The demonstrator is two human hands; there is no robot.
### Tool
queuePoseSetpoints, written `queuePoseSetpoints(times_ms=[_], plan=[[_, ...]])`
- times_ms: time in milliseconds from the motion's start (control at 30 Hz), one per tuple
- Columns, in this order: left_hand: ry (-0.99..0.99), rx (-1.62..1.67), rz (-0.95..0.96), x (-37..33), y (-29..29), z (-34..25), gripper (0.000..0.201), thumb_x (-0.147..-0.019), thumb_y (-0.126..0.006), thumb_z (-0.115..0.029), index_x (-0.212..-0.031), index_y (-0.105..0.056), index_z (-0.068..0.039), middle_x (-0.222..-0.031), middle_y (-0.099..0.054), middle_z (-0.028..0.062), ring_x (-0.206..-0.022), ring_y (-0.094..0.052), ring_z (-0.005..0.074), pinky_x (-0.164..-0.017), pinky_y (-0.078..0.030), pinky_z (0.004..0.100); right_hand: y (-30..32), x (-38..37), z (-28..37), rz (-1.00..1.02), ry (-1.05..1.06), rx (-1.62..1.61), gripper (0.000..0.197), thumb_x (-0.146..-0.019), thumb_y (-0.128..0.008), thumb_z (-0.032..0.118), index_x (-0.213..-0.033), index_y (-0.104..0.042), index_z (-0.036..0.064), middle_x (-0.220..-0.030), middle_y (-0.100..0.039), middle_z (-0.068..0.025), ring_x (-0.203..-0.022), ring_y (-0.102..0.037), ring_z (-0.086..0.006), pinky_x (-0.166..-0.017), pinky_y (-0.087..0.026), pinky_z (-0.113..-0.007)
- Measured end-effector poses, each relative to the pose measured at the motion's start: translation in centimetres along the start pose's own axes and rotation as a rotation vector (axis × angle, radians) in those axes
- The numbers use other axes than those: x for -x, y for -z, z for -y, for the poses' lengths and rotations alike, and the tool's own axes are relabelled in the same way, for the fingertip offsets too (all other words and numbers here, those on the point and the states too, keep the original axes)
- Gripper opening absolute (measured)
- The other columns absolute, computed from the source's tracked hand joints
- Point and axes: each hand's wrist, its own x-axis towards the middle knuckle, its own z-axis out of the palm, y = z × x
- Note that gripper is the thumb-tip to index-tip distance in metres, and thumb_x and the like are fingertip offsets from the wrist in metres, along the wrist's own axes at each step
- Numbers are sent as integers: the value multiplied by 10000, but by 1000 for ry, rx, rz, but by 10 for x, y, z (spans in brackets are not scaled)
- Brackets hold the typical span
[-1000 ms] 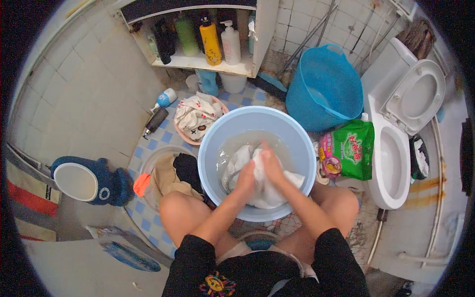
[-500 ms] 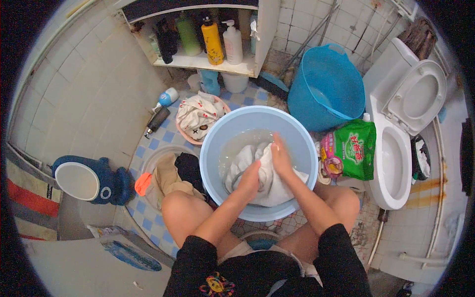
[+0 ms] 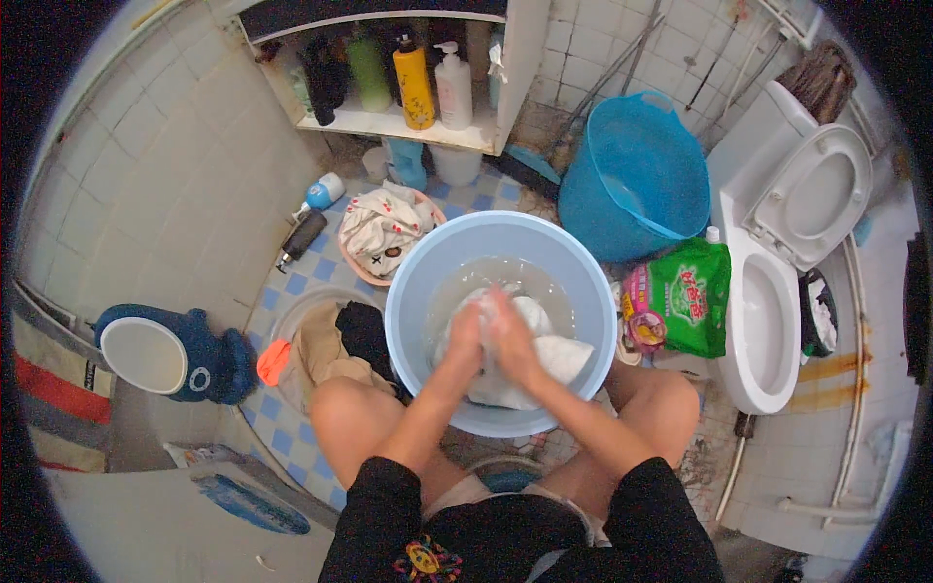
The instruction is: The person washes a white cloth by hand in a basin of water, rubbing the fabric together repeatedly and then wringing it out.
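Observation:
A light blue basin [image 3: 403, 374] of water stands between my knees, with a soaked white cloth [image 3: 564, 358] in it. Side by side over the middle of the basin, my left hand [image 3: 465, 330] and my right hand [image 3: 512, 340] press together on a bunched part of the cloth. Both are smeared by motion, and their fingertips blur into the white fabric. The rest of the cloth spreads under and to the right of my hands, partly in the cloudy water.
A pink basin [image 3: 352, 264] holds patterned white clothing. Dark and tan clothes [image 3: 326, 345] lie to the left. At right are a green detergent pouch [image 3: 695, 296], a large blue tub [image 3: 632, 185] and a toilet [image 3: 763, 330]. Bottles [image 3: 415, 87] line a cabinet shelf.
My hands have come closer together and moved slightly left over the basin. The right hand, earlier straight and raised beside the cloth, now lies against it next to the left.

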Motion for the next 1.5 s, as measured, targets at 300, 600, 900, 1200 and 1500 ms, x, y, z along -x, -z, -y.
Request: queuePoseSetpoints(times_ms=[300, 600, 900, 1200, 1500], plan=[[-508, -970, -33, 27, -15, -35, 356, -897, -375, -282, -846, -561, 18, -817, -559, 232, -749, -536, 351, -703, -411, 375, 65, -38, -58, 3, -410, 38, 383, -925, -273, 250, -1033, -544, 1, -976, -594, -143, -932, -551, -260, -848, -399, -350], [-481, -1049, -176, 3, 34, -65, 369, -895, -404, -306, -900, -563, 26, -809, -607, 189, -789, -585, 320, -702, -427, 372, 88, -36, -3, 39, -316, 34, 292, -851, -472, 284, -814, -624, 38, -819, -629, -108, -801, -599, -235, -703, -460, -365], [-852, -1015, -358, 14, 20, -58, 308, -791, -578, -191, -1013, -506, 9, -1036, -506, 180, -946, -474, 346, -841, -379, 379, 88, -27, 1, 201, -384, 178, 289, -840, -493, 277, -905, -572, 7, -816, -583, -192, -801, -563, -344, -705, -426, -382], [-817, -1188, -68, 32, 14, -38, 415, -660, -681, -126, -1035, -538, -21, -947, -493, 145, -906, -485, 313, -831, -392, 375, 102, -38, 4, -44, -300, -223, 314, -896, -415, 280, -826, -526, -5, -709, -530, -70, -694, -480, -155, -662, -392, -299], [-800, -1205, -104, 20, 12, -29, 188, -725, -597, -92, -901, -600, -26, -966, -517, 149, -908, -503, 311, -801, -405, 377, 108, -40, 44, -159, -390, -593, 287, -902, -423, 284, -826, -544, 34, -746, -507, 25, -712, -431, -74, -658, -377, -251]])
